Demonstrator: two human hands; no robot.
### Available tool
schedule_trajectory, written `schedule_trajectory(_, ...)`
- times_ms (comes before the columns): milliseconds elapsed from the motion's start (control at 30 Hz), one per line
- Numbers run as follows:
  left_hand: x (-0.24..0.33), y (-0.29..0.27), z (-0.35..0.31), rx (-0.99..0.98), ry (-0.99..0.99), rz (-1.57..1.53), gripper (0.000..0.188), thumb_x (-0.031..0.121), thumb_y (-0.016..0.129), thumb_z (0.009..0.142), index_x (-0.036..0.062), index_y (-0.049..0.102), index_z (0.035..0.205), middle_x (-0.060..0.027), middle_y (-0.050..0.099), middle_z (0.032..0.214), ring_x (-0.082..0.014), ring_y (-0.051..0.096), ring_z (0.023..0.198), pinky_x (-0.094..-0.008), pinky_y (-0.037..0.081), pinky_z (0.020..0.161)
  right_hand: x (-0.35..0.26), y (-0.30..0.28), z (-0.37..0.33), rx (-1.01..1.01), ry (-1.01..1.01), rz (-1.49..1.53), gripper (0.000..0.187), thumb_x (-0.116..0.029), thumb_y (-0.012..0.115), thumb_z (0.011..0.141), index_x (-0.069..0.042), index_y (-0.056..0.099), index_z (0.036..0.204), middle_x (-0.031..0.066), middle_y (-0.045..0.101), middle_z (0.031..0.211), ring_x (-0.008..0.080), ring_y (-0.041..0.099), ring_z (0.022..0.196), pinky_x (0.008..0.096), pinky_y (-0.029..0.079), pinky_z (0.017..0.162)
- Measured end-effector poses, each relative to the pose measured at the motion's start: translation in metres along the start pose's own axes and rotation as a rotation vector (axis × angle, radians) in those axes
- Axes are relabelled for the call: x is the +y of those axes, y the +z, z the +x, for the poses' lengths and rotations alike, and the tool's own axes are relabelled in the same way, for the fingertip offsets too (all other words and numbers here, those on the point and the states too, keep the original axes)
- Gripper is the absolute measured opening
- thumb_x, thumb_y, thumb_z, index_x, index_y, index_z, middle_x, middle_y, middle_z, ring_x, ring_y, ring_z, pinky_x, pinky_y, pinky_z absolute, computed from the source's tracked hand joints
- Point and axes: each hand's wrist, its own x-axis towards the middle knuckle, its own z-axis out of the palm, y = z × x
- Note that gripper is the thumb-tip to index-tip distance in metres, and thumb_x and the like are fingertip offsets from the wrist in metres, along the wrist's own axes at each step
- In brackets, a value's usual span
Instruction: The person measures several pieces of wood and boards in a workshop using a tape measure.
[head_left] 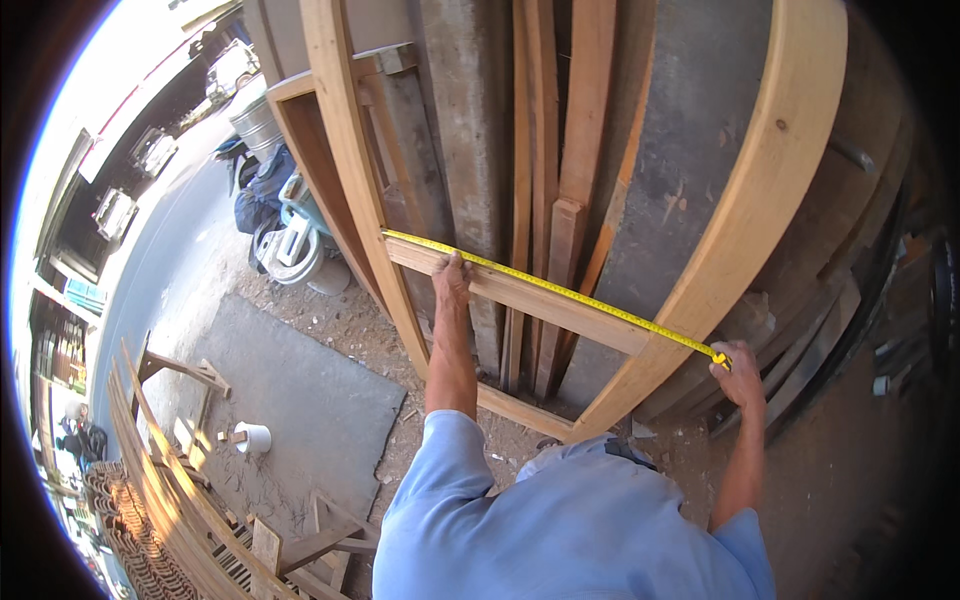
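A light wooden frame (350, 150) leans upright in front of me, with a wooden crossbar (560, 308) running between its two side posts. Along the crossbar's upper edge stretches the yellow blade of a tape measure (590, 301), from the left post across to the right post (735, 230). My left hand (453, 282) is closed over the crossbar near its left end, fingertips at the blade. Just beyond the right post, my right hand (738, 374) grips the yellow tape measure case, mostly hidden by the fingers.
Boards and planks (585, 120) stand behind the frame. A grey mat (290, 390) covers ground at the left, with a white bucket (254, 438) on it. Long wooden strips (180, 480) and a wooden stand lie lower left. Bags and containers (290, 230) sit beside the road.
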Motion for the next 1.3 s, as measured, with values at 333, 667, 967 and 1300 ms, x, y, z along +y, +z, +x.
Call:
schedule_trajectory(333, 0.009, 0.004, -0.008, -0.025, -0.086, 0.056, 0.006, 0.018, 0.057, 0.1, 0.0131, 0.059, 0.102, 0.0013, 0.056, 0.088, -0.0119, 0.056, 0.077, -0.0267, 0.051, 0.066, 0.008, 0.002, 0.007, -0.056, 0.071, 0.011, 0.039, -0.012, 0.071, 0.082, -0.005, 0.065, 0.12, 0.0187, 0.057, 0.121, 0.035, 0.053, 0.119, 0.0404, 0.042, 0.104)
schedule_trajectory(667, 0.014, 0.004, -0.012, -0.027, -0.067, 0.034, 0.006, 0.018, 0.059, 0.099, 0.0129, 0.058, 0.094, 0.0014, 0.058, 0.078, -0.0108, 0.058, 0.066, -0.024, 0.052, 0.059, 0.008, 0.008, 0.003, 0.014, 0.026, 0.027, 0.04, -0.009, 0.073, 0.078, -0.002, 0.066, 0.116, 0.0193, 0.06, 0.112, 0.0354, 0.056, 0.11, 0.04, 0.045, 0.098)
schedule_trajectory(967, 0.013, 0.003, -0.008, -0.042, -0.073, 0.002, 0.008, 0.017, 0.059, 0.099, 0.0133, 0.058, 0.092, 0.0013, 0.058, 0.077, -0.0111, 0.058, 0.066, -0.025, 0.051, 0.058, 0.008, 0.008, 0.005, 0.004, 0.054, 0.006, 0.04, -0.01, 0.072, 0.079, -0.002, 0.065, 0.117, 0.0192, 0.059, 0.113, 0.0354, 0.056, 0.11, 0.0402, 0.045, 0.098)
schedule_trajectory(1300, 0.014, 0.007, -0.014, -0.031, -0.077, 0.013, 0.008, 0.017, 0.059, 0.099, 0.0132, 0.058, 0.092, 0.0017, 0.057, 0.075, -0.0112, 0.057, 0.065, -0.0252, 0.052, 0.058, 0.009, 0.008, 0.005, 0.012, 0.036, 0.009, 0.039, -0.01, 0.073, 0.078, -0.002, 0.066, 0.116, 0.0195, 0.06, 0.112, 0.0358, 0.057, 0.11, 0.0406, 0.045, 0.097)
